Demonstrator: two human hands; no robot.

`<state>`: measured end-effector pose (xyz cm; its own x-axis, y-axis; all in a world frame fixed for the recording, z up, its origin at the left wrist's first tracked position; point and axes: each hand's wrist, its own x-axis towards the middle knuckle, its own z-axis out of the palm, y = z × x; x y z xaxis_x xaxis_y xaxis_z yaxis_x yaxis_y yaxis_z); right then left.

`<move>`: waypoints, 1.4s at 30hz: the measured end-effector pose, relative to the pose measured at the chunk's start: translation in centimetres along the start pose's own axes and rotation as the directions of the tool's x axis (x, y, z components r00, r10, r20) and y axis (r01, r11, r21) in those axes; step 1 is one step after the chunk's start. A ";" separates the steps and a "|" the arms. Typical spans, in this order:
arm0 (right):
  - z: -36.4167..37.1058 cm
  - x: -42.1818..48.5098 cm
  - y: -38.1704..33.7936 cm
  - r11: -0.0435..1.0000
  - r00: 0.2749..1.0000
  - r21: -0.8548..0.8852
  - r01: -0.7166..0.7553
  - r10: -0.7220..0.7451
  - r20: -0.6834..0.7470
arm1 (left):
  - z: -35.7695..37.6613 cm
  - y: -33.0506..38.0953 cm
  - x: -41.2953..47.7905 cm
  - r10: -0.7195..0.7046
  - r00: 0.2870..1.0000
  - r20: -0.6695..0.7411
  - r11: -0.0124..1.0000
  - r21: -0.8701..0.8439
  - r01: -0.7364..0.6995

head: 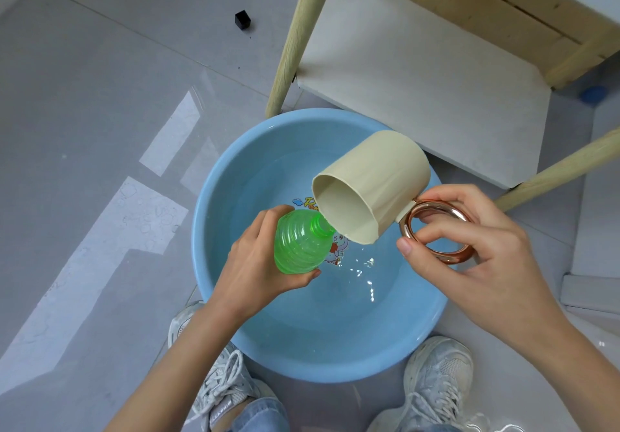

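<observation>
Pouring step, I judge: left hand point(258, 265) grips green bottle point(298, 247) above the blue basin point(201, 263); right hand point(469, 247) pinches the tipped cup point(372, 179) by its ring handle point(436, 230). Next calls for a steady tilt, lip over bottle mouth.

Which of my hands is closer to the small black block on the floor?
Left. The left hand, holding the green bottle, is almost straight below the black block; the right hand, on the cup's handle, lies farther right.

bright even daylight | window glare on floor point(100, 230) | sharp focus | wide-angle edge bending
</observation>
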<state>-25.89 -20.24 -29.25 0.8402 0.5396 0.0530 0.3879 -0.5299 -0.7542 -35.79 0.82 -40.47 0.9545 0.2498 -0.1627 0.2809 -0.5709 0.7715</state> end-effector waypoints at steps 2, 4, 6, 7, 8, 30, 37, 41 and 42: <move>0.0 0.0 -0.1 1.000 1.000 -0.001 0.002 -0.002 0.001 | 0.0 0.0 0.0 -0.004 1.000 0.006 1.000 -0.003 0.004; 0.0 0.1 -0.1 1.000 1.000 -0.013 0.012 -0.012 0.000 | 0.0 0.0 0.0 -0.004 1.000 0.011 1.000 -0.003 0.004; 0.0 0.0 0.0 0.999 1.000 -0.029 0.024 -0.025 -0.003 | 0.0 0.0 0.0 -0.005 1.000 0.016 1.000 -0.005 0.005; 0.0 0.0 0.0 0.999 1.000 -0.034 0.030 -0.030 -0.005 | 0.0 0.0 0.0 -0.005 1.000 0.016 1.000 -0.005 0.005; 0.0 0.0 0.0 0.999 0.999 -0.038 0.034 -0.035 -0.006 | -0.1 0.0 0.0 -0.004 1.000 0.015 1.000 -0.003 0.005; 0.4 -0.3 0.4 0.988 0.993 -0.107 0.111 -0.113 -0.014 | 0.0 0.2 0.1 -0.010 1.000 0.017 1.000 0.010 0.010; 0.5 -0.4 0.5 0.983 0.990 -0.118 0.140 -0.141 -0.002 | 0.0 0.1 0.0 -0.005 1.000 0.018 1.000 0.013 0.005; 0.5 -0.4 0.6 0.977 0.986 -0.140 0.164 -0.165 0.001 | 0.1 0.0 -0.1 -0.004 1.000 0.019 1.000 0.017 0.004; 0.6 -0.4 0.6 0.973 0.985 -0.150 0.173 -0.175 0.001 | 0.1 -0.1 -0.1 -0.004 1.000 0.020 1.000 0.018 0.004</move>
<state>-26.22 -20.39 -30.15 0.7589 0.6248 0.1838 0.5802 -0.5204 -0.6265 -35.88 0.76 -40.59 0.9551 0.2368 -0.1778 0.2862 -0.5839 0.7597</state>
